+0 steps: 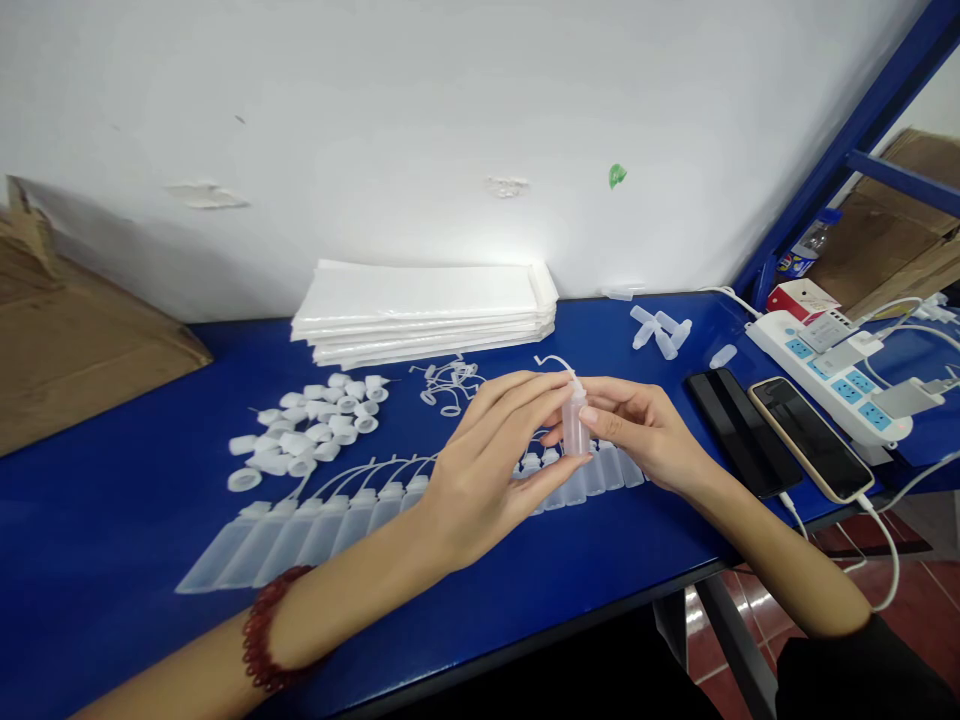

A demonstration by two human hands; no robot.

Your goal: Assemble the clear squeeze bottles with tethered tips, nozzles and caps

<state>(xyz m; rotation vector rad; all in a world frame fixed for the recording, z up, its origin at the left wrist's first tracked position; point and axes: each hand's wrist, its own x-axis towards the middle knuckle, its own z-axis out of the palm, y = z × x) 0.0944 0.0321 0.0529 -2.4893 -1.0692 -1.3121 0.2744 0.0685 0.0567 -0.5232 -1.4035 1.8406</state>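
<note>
A small translucent plastic bottle is held upright between my two hands, a thin curved strap rising from its neck. My left hand has its thumb near the bottle's base and its fingers about the neck. From the other side, my right hand pinches the bottle with its thumb against the upper part. Below and behind my hands runs a row of similar bottles with strapped tops, partly hidden by my left hand and arm. White caps lie in a pile to the left, and loose strap pieces lie behind my hands.
White envelopes are stacked against the wall. Several small clear bottles lie at the back right. Two phones and a power strip with cables stand at the right edge. A cardboard box is on the left.
</note>
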